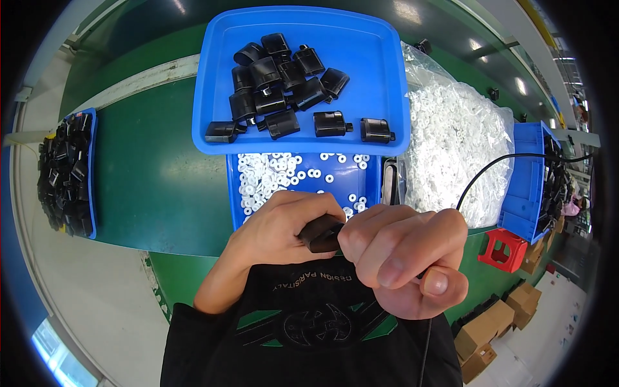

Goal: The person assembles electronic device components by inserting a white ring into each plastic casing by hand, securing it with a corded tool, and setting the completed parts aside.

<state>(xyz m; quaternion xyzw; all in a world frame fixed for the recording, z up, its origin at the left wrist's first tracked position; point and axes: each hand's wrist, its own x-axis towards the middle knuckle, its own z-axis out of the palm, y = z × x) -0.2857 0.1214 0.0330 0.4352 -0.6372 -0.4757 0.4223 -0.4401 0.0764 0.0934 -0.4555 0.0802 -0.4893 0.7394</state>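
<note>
My left hand (274,226) is closed around a glossy black plastic housing (321,233), with one end of it showing past the fingers. Right against that end, my right hand (406,258) is curled into a fist. A small dark bit shows between its thumb and fingers, but most of what it grips is hidden. A thin black cable (493,164) arcs in from the right to behind this fist, and a cord runs down below it. Beyond both hands, a blue tray (242,174) holds many small white washers (261,177).
Behind it, a larger blue tray (374,51) carries several black housings (280,122). A clear bag of white washers (451,135) lies to the right. Blue crates of black parts stand at far left (92,174) and far right (521,180), near a red stool (501,251) and cardboard boxes (483,329).
</note>
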